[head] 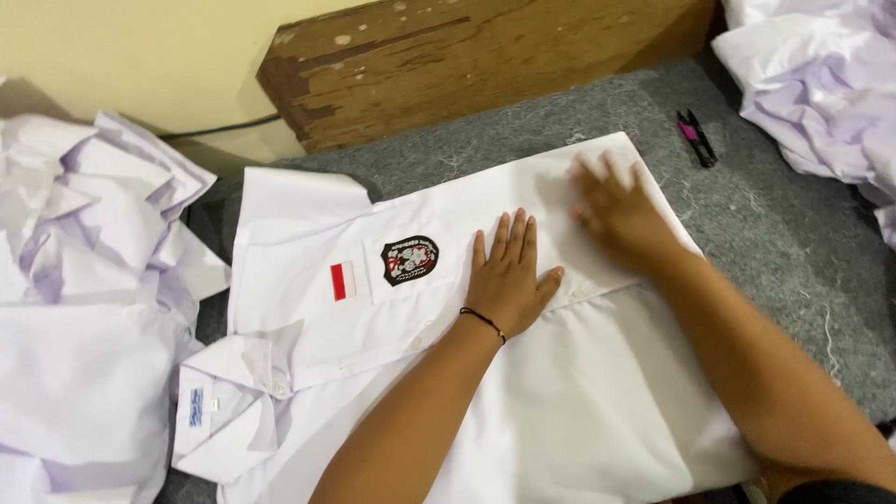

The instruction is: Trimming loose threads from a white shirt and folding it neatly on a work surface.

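Note:
A white short-sleeved shirt [579,411] lies spread flat on a grey felt-covered surface [775,233], its collar toward the lower left. A dark round emblem patch [409,259] and a small red-and-white flag patch [343,280] sit on its chest. My left hand [509,277] presses flat on the shirt just right of the emblem, fingers together, a thin black band on the wrist. Farther toward the shirt's hem, my right hand [618,213] also lies flat on the cloth, fingers spread and slightly blurred. Neither hand holds anything.
Crumpled white garments are heaped at the left [84,308] and at the upper right [821,84]. Small black thread snips with a pink part [695,135] lie on the felt. A worn wooden board [467,61] leans against the yellow wall behind.

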